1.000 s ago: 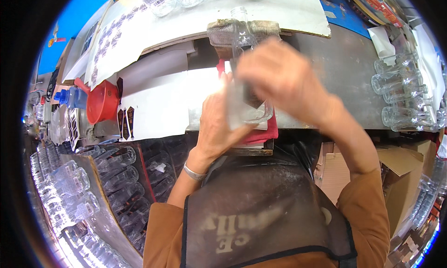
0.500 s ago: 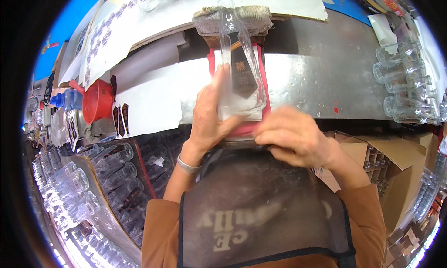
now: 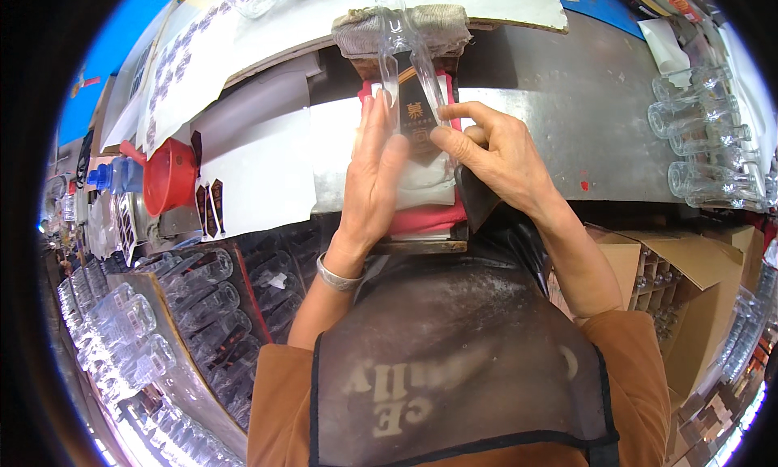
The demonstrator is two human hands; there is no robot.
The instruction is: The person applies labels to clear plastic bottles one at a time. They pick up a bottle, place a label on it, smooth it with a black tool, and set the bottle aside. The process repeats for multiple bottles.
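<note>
Because the metal bench (image 3: 567, 126) carries a red pad (image 3: 421, 216), the clear glass bottle (image 3: 409, 70) lies steady, neck on a cloth roll (image 3: 442, 25). Left hand (image 3: 373, 183) lies flat, bracing its side; right hand (image 3: 498, 155) presses fingertips on the dark label (image 3: 417, 118), likely smoothing it.

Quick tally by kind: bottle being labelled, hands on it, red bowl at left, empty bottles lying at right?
Clear glass bottle with dark label: 1
Hands on it, left hand and right hand: 2
Red plastic bowl: 1
Empty clear glass bottles lying at right: about 5, since they overlap and the edges blur
Total: about 9
</note>
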